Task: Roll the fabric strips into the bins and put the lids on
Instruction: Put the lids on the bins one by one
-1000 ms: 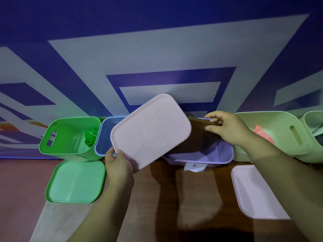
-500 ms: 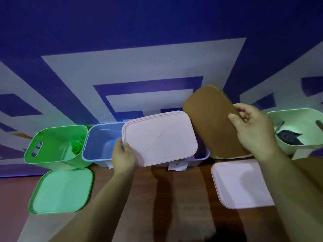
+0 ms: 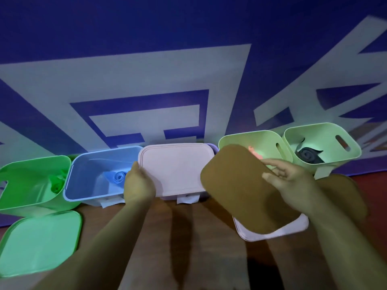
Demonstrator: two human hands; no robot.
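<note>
Head view. Five bins stand in a row against a blue-and-white wall point(image 3: 146, 91) on a wooden table point(image 3: 188, 237).

Left hand point(image 3: 138, 185) grips the left edge of a pink lid point(image 3: 176, 168), fingers curled on it. The lid lies flat on top of the purple bin point(image 3: 211, 146), of which only a corner shows.

Right hand point(image 3: 291, 181) pinches the right edge of a brown lid point(image 3: 240, 189). The lid is tilted, held off the table and overlapping a second pink lid point(image 3: 293, 229) that lies on the table.

- Green bin point(image 3: 31, 183), far left: open, green fabric inside. Its green lid point(image 3: 39, 241) lies flat in front.
- Blue bin point(image 3: 100, 174): open, with a rolled blue strip point(image 3: 118, 177) inside.
- Pale green bin point(image 3: 251, 143): open, coral fabric point(image 3: 254, 151) inside.
- Far-right pale green bin point(image 3: 322, 143): open, with a dark rolled strip point(image 3: 307, 155) inside.
</note>
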